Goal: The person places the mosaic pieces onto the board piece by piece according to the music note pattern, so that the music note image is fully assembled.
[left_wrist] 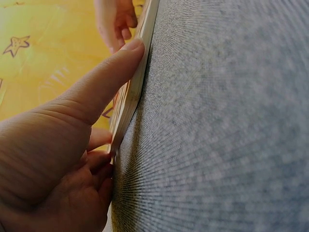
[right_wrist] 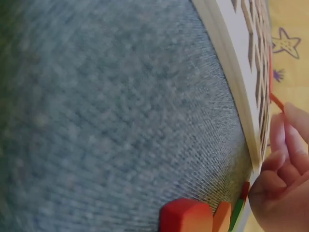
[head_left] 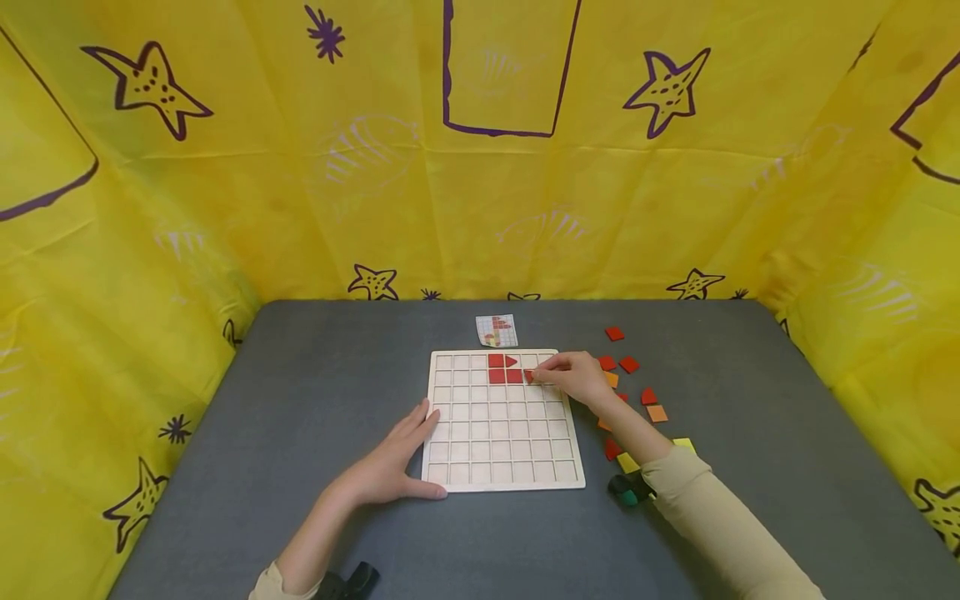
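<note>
A pale square board (head_left: 480, 433) with a raised grid lies on the dark table. In its upper rows sit red square tiles (head_left: 497, 377) and a red pointed tile (head_left: 511, 362). The right hand (head_left: 581, 379) pinches a red tile (head_left: 529, 376) at the second row, and in the right wrist view that tile (right_wrist: 277, 102) is tilted between thumb and fingers (right_wrist: 289, 110). My left hand (head_left: 386, 467) rests along the board's lower left corner, fingers fairly straight; the left wrist view shows its thumb (left_wrist: 111, 72) against the board's edge (left_wrist: 126, 112).
A small printed card (head_left: 497, 331) with a coloured pattern lies behind the board. Right of the board, partly under the right forearm, are scattered red tiles (head_left: 628, 365), orange tiles (head_left: 657, 413) and yellow tiles (head_left: 684, 445). Yellow cloth (head_left: 480, 217) hangs around the table.
</note>
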Motion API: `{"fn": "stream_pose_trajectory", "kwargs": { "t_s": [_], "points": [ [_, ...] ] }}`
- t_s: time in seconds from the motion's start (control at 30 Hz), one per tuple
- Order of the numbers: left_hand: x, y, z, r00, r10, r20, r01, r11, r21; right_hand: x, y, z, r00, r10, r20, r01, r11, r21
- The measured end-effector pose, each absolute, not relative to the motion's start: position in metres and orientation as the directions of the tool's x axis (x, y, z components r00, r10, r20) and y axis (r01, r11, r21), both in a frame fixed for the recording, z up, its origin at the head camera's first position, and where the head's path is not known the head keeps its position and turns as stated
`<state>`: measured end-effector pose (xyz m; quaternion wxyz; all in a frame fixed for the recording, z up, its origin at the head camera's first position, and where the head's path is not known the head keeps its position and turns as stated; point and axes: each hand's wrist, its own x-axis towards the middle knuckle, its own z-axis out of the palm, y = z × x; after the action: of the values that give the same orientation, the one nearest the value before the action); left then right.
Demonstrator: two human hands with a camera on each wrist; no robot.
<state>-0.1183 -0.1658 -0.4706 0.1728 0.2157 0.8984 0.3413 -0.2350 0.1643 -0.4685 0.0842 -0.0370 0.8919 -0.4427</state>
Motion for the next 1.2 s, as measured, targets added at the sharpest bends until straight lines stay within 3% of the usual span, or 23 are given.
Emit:
{"fn": "stream_pose_trajectory", "kwargs": {
  "t_s": [0.87, 1.2],
  "points": [
    [-0.118, -0.166, -0.471, -0.846, 0.508, -0.161, 0.269, 0.668, 0.693, -0.231, 0.158, -0.467, -0.979, -0.188, 0.078, -0.194, 0.747, -0.636],
    [-0.118, -0.167, -0.471, -0.844, 0.517, -0.146, 0.283, 0.658, 0.698, -0.226, 0.190, -0.460, -0.988, -0.119, 0.096, -0.152, 0.665, -0.732]
  ]
}}
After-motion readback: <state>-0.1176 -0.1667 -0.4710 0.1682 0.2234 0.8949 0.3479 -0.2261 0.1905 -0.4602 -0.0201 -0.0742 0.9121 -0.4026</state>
